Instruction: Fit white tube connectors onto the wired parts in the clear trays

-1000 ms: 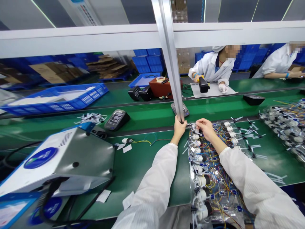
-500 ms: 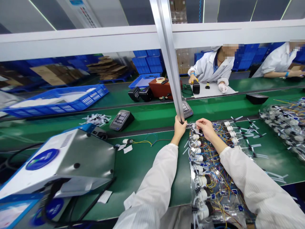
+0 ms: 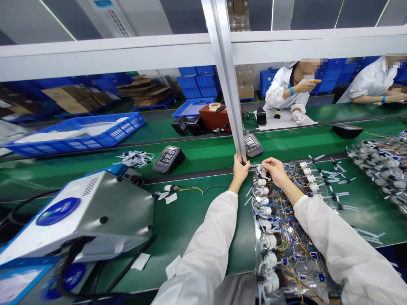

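Note:
My left hand [image 3: 241,172] is closed at the foot of the metal post, its fingers pressed around something small that they hide. Beside it, my right hand [image 3: 275,171] pinches at a small part too tiny to name, at the far end of a row of small white-and-black motors [image 3: 270,241]. These motors have thin white tubes and coloured wires, and lie on clear plastic under my right forearm. Between my fingertips some white and dark bits show. A single motor [image 3: 171,188] with yellow wires lies left of my left hand.
The metal post [image 3: 226,80] rises just beyond my hands. A grey-white machine [image 3: 117,212] stands at left. Display units [image 3: 168,159] and a heap of tubes [image 3: 135,158] ride on the green belt [image 3: 203,148]. More bagged motors [image 3: 381,169] lie right. A co-worker [image 3: 289,87] sits opposite.
The display units and tube heap on the belt have shifted right. The co-worker opposite has raised a hand with a yellow object toward the head. My hands have hardly moved.

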A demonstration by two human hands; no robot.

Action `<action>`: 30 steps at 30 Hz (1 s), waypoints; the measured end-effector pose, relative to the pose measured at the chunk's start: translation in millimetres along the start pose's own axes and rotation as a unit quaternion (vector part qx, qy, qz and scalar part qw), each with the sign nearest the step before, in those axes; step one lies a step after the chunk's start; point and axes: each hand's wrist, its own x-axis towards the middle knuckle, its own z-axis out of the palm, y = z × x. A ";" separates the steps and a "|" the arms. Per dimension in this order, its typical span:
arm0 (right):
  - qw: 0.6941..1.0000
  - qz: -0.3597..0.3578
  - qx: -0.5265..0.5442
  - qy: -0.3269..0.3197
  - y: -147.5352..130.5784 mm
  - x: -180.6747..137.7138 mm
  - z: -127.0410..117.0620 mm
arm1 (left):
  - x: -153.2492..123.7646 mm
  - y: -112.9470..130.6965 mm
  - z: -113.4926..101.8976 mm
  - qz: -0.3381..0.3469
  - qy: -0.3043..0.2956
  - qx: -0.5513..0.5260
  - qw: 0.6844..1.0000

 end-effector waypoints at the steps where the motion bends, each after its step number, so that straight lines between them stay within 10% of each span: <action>1: 1.000 0.001 0.000 0.000 0.1 0.0 -0.1 | 0.1 -0.7 0.4 -0.001 0.000 0.001 1.000; 30: 1.000 0.002 -0.019 0.001 1.6 0.9 0.2 | -4.9 5.6 -1.0 -0.009 0.005 0.026 1.000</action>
